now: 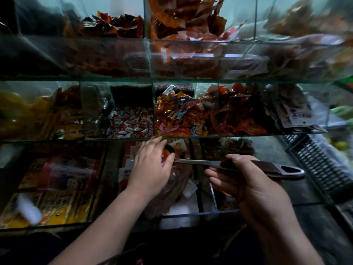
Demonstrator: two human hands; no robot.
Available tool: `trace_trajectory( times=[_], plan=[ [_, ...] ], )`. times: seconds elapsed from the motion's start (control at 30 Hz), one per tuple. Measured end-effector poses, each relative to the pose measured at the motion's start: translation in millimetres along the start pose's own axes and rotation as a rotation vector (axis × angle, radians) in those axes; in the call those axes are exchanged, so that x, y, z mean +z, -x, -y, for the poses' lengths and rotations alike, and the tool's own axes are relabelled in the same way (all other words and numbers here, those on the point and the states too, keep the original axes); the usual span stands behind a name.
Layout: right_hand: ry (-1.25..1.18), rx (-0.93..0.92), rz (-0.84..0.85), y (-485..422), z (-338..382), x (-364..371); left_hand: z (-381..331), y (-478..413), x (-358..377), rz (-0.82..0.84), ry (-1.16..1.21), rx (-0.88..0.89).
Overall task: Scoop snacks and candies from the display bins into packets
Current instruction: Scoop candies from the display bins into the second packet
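My right hand [246, 180] grips the dark handle of a metal scoop [267, 167], whose shaft points left toward my left hand; its bowl is hidden behind that hand. My left hand [150, 167] reaches into the middle bin of the lowest glass shelf [191, 213], fingers curled over small wrapped snack packets [177, 147]. What the fingers hold is hidden. Beneath the hand lies a clear packet [172, 190] with brownish contents.
Glass display bins rise in three tiers. The middle tier holds red-white candies [129, 121], orange wrapped candies [179, 115] and red packets [236, 115]. Flat orange packets [55, 188] fill the lower left bin. A black plastic crate [321, 165] stands at right.
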State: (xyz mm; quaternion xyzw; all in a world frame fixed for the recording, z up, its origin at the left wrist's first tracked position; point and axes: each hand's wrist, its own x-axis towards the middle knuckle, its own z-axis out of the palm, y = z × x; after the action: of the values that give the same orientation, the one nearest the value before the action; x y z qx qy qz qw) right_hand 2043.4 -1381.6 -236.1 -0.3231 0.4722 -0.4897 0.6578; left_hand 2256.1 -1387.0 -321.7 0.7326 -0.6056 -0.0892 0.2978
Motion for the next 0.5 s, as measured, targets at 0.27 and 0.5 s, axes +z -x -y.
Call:
trace_trajectory(
  times=[0.27,0.5],
  plan=[
    [-0.160,-0.121,-0.036,-12.5,27.1,-2.5,-38.1,-66.2,-9.5,-0.124,0.050,0.255],
    [0.206,-0.590,-0.033,-69.8,5.4,21.2,-39.8,-88.2,-17.8,-0.219,0.421,-0.002]
  ],
)
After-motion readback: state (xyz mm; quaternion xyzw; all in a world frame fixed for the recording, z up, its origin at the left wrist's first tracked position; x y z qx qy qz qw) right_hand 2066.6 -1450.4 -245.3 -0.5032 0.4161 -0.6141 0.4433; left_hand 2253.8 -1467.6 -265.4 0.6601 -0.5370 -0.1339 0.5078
